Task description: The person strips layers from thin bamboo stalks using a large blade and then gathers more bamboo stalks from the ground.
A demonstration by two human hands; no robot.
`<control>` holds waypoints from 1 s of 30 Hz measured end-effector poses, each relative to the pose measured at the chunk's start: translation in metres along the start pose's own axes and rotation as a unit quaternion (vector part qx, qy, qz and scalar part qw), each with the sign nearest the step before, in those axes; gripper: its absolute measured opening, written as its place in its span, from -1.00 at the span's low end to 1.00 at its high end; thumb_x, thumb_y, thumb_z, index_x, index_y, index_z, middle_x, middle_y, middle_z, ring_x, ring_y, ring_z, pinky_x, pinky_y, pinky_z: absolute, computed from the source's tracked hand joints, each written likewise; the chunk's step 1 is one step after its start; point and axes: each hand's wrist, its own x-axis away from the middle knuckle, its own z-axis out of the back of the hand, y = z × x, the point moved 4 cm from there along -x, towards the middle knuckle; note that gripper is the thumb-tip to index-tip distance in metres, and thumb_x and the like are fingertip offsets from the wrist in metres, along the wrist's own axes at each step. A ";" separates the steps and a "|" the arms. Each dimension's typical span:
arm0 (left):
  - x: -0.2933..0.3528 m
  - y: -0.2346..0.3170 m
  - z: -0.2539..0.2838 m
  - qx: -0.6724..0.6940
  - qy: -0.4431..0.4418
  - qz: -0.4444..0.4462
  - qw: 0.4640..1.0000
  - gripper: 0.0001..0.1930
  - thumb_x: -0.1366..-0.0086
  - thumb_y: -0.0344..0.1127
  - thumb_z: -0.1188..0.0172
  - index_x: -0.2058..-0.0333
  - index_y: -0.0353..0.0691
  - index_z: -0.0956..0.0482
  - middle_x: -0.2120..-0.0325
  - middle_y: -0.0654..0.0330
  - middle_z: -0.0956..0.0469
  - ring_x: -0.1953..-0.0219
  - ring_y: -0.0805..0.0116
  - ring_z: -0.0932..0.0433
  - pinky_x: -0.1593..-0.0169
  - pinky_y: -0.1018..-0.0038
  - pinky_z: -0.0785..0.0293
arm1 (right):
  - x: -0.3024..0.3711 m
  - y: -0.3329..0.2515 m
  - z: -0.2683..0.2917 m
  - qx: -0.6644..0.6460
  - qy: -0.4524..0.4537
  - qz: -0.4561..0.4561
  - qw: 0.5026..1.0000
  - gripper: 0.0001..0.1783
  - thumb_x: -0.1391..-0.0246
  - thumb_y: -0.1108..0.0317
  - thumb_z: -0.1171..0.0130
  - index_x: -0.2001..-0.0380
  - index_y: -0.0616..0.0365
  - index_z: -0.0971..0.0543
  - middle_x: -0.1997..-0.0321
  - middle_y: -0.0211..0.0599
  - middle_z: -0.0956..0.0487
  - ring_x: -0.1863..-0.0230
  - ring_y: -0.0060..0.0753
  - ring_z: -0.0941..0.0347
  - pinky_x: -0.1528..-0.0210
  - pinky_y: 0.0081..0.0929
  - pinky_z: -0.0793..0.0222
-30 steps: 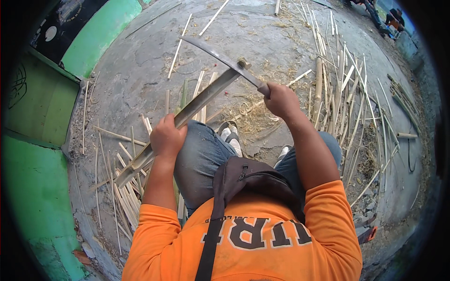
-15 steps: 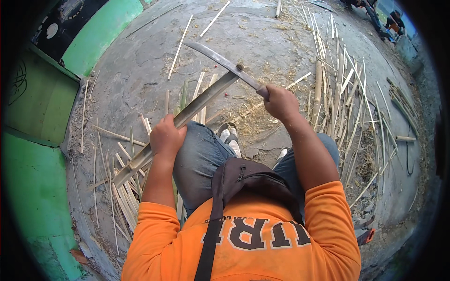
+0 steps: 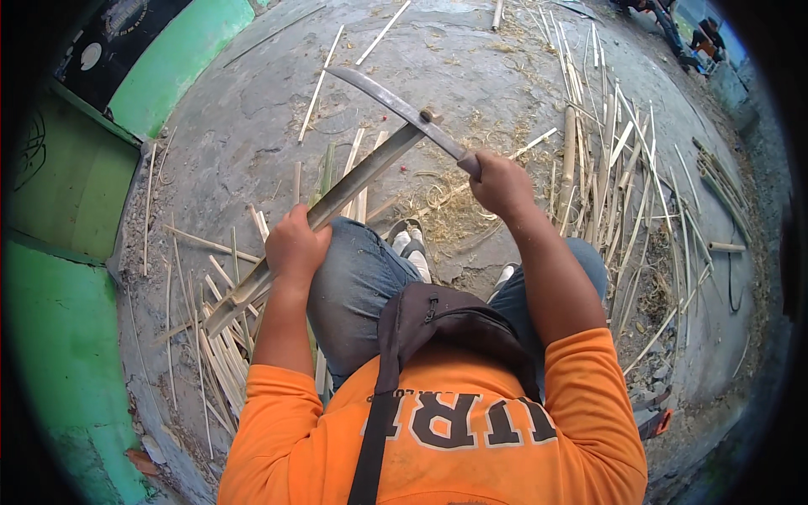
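My left hand (image 3: 296, 247) is closed around a long split length of bamboo (image 3: 364, 178), which slants from the lower left up past my left knee. Its hollow inner side shows in part. My right hand (image 3: 502, 183) grips the handle of a machete (image 3: 383, 94) with a long, slightly curved blade. The blade lies across the far end of the bamboo, at a brownish node, and points up and left. Whether the edge has bitten into the bamboo, I cannot tell.
Cut bamboo strips (image 3: 225, 362) lie heaped beside my left leg. More strips and poles (image 3: 602, 177) spread over the concrete floor at right, among shavings (image 3: 450, 198). A green wall (image 3: 63, 337) stands at left. Another person (image 3: 709, 40) is at the far right.
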 end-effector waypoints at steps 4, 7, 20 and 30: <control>-0.004 -0.004 -0.004 0.017 -0.014 0.007 1.000 -0.58 -0.10 -0.05 -0.45 0.18 -0.21 -0.65 0.29 -0.09 -0.70 0.22 -0.19 -0.70 0.14 -0.02 -0.62 | 0.018 -0.030 -0.012 -0.018 -0.019 0.084 0.996 -0.86 -0.15 0.21 -0.28 0.28 -0.05 -0.59 0.40 -0.15 -0.68 0.32 0.10 -0.66 0.27 0.04 -0.54; -0.004 -0.005 -0.001 0.018 -0.034 0.011 0.999 -0.60 -0.10 -0.08 -0.43 0.19 -0.22 -0.65 0.30 -0.11 -0.70 0.22 -0.21 -0.69 0.13 -0.01 -0.62 | 0.018 -0.042 -0.018 0.016 -0.028 0.142 0.989 -0.86 -0.20 0.19 -0.23 0.31 -0.03 -0.54 0.45 -0.19 -0.66 0.37 0.07 -0.65 0.30 0.03 -0.54; -0.015 -0.014 -0.001 0.071 -0.074 -0.007 0.995 -0.65 -0.09 -0.12 -0.35 0.25 -0.28 -0.66 0.34 -0.22 -0.67 0.20 -0.27 -0.67 0.10 -0.05 -0.59 | 0.010 -0.040 -0.022 0.048 -0.040 0.164 0.985 -0.86 -0.20 0.15 -0.24 0.33 -0.07 -0.58 0.43 -0.19 -0.68 0.36 0.08 -0.65 0.28 0.01 -0.56; -0.018 -0.012 -0.006 0.102 -0.068 -0.014 0.992 -0.66 -0.08 -0.13 -0.34 0.26 -0.28 -0.67 0.35 -0.22 -0.67 0.22 -0.30 -0.66 0.10 -0.05 -0.59 | 0.004 -0.019 -0.011 -0.046 0.008 0.066 0.997 -0.89 -0.19 0.20 -0.27 0.27 -0.08 -0.62 0.41 -0.11 -0.68 0.34 0.12 -0.65 0.28 0.04 -0.53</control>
